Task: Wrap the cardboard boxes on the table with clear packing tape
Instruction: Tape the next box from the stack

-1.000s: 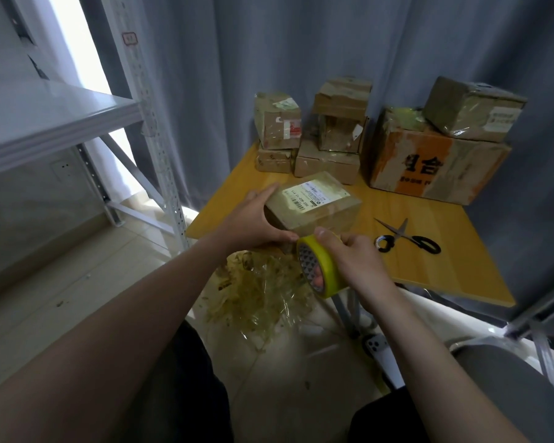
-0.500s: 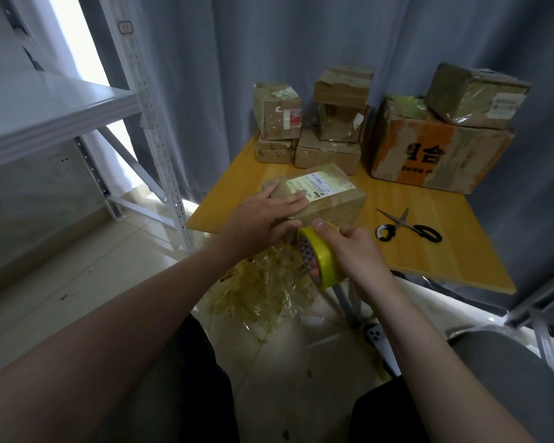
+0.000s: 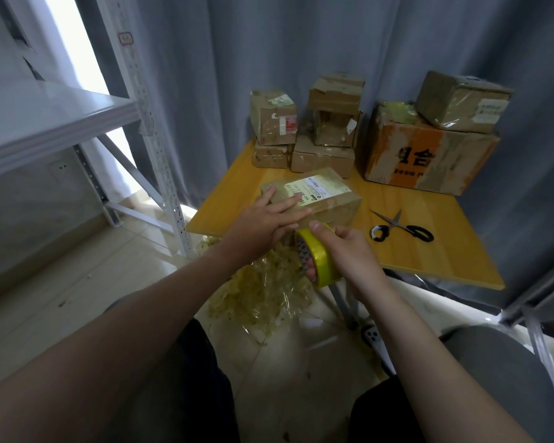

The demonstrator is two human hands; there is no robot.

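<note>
The right grip (image 3: 343, 251) is closed round the tape roll (image 3: 317, 262), thumb laid over the rim and fingertips showing through the core. The roll is a yellow-sided ring, stood on edge at the near edge of the counter (image 3: 429, 257). The cardboard box (image 3: 330, 203) being worked on lies just beyond and slightly left of it, so the roll sits against the box's near face. Whether a strip already bridges the two cannot be told, the film being clear. The box is a low brown block with a glossy skin and a white printed label (image 3: 314, 187) on top, and its long axis runs across the view, left to right. The left grip (image 3: 266, 219) lies wide and flat on the near left of the lid, fingers straight, pinning it. It is the steadying hand; the right is the nearer to the coming pull, likely up over the lid. Black-handled scissors (image 3: 400, 227) lie to the right, well apart. Crumpled yellowish tape scraps (image 3: 263, 289) heap on the floor below.
</note>
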